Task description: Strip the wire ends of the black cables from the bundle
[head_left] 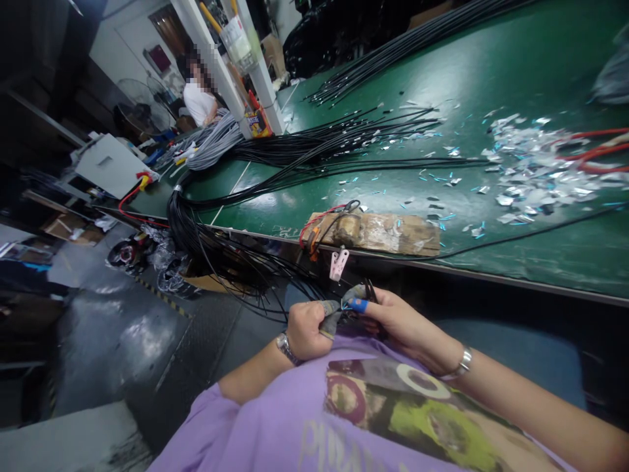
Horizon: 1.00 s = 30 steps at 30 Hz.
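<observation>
Purple cloth is worn by the person seated at the green workbench (472, 85), and both bare hands are held in front of the shirt (275, 419), below the bench edge. By the left hand (309, 330), on whose wrist a metal watch (286, 347) is worn, a closed fist is formed; grey covers are seen on its digits. By the right hand (388, 313), a narrow pinch is made, with blue tape (357, 305) wrapped on the thumb. Light-blue and white wire ends (345, 305) are held between the two sets of fingertips. Their tips are fanned slightly, and their long axis cannot be fixed exactly, being largely covered by the fingers. A dark looped item (369, 290) is noted beside the right forefinger; its identity cannot be told.

To the left, a black cable bundle (184, 213) is bent over the bench edge, its lower strands being directed rightward toward the left hand. On the bench, straight black cables (344, 134) are laid with their long axis left to right, cut ends pointing right. A wooden block (407, 235) is set along the edge, with a pink clip (339, 263) hung just below it. Silver and blue scraps (525, 174) are scattered at the right.
</observation>
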Tool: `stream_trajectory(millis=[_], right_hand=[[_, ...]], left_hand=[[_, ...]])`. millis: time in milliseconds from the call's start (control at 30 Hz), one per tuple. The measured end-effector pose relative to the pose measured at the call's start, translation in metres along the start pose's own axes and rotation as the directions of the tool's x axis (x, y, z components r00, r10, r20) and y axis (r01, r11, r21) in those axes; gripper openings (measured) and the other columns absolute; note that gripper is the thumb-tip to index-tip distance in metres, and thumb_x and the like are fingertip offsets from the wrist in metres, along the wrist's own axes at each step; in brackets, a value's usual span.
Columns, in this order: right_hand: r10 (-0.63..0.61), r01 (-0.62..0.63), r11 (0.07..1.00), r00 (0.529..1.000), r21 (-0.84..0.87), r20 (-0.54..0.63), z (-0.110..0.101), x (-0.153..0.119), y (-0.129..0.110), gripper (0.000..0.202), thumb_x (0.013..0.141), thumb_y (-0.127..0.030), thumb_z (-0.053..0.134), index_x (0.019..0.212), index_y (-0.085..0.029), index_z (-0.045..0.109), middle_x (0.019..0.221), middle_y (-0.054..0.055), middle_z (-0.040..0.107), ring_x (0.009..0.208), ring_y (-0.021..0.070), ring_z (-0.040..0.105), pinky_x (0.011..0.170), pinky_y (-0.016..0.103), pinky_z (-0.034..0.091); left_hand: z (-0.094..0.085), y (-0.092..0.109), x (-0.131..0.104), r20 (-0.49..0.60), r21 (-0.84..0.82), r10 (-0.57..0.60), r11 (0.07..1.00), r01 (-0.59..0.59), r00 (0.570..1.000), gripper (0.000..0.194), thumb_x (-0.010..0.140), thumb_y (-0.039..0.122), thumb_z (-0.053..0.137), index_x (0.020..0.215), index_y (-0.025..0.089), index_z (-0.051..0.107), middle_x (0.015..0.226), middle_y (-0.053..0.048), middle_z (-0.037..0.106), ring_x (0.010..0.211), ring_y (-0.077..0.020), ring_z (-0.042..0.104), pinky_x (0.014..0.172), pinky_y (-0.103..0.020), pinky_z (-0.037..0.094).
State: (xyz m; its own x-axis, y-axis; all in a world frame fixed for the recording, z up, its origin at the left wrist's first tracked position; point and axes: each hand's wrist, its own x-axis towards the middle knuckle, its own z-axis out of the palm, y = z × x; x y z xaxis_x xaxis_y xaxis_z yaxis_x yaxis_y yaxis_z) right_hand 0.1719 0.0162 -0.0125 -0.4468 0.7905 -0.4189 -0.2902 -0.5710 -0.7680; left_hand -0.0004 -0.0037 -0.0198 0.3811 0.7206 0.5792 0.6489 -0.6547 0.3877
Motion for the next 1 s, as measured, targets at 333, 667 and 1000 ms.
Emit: stream_trajectory(millis=[333,667,1000], right_hand=[[-0.166,0.165,0.952,0.986,-0.257,0.016,-0.0031,-0.0014,-0.0051,0.04,0.057,-0.052,0.077,0.067,-0.018,0.059,0.058,-0.004,0.051,0.05,0.0083,0.035,0.046,0.024,0.026],[-0.003,0.003,1.0,1.0,0.008,0.01,0.0057,0.001,0.0029,0.04,0.056,-0.045,0.078,0.063,-0.019,0.049,0.047,-0.009,0.037,0.043,0.0047,0.025,0.042,0.021,0.016],[-0.073,0.067,0.992,0.996,-0.107,-0.055,0.0044,0.0007,-0.0005,0.034,0.058,-0.045,0.074,0.064,-0.02,0.053,0.049,-0.007,0.041,0.044,0.0063,0.028,0.041,0.022,0.02]], left_hand=[[0.0011,-0.0029,-0.0021,0.062,0.002,-0.029,1.0,0.029,0.998,0.019,0.083,0.025,0.048,0.073,0.016,0.061,0.052,-0.002,0.059,0.047,-0.0122,0.054,0.048,-0.023,0.042],[0.0026,-0.0021,-0.003,-0.002,-0.004,-0.039,0.999,0.039,0.999,0.02,0.083,0.03,0.05,0.073,0.016,0.061,0.053,-0.003,0.06,0.047,-0.0125,0.056,0.047,-0.023,0.043],[0.0007,0.0004,0.0007,0.01,-0.068,-0.095,0.993,0.096,0.995,0.017,0.083,0.028,0.052,0.078,0.016,0.064,0.056,-0.003,0.063,0.05,-0.0125,0.059,0.049,-0.022,0.047]])
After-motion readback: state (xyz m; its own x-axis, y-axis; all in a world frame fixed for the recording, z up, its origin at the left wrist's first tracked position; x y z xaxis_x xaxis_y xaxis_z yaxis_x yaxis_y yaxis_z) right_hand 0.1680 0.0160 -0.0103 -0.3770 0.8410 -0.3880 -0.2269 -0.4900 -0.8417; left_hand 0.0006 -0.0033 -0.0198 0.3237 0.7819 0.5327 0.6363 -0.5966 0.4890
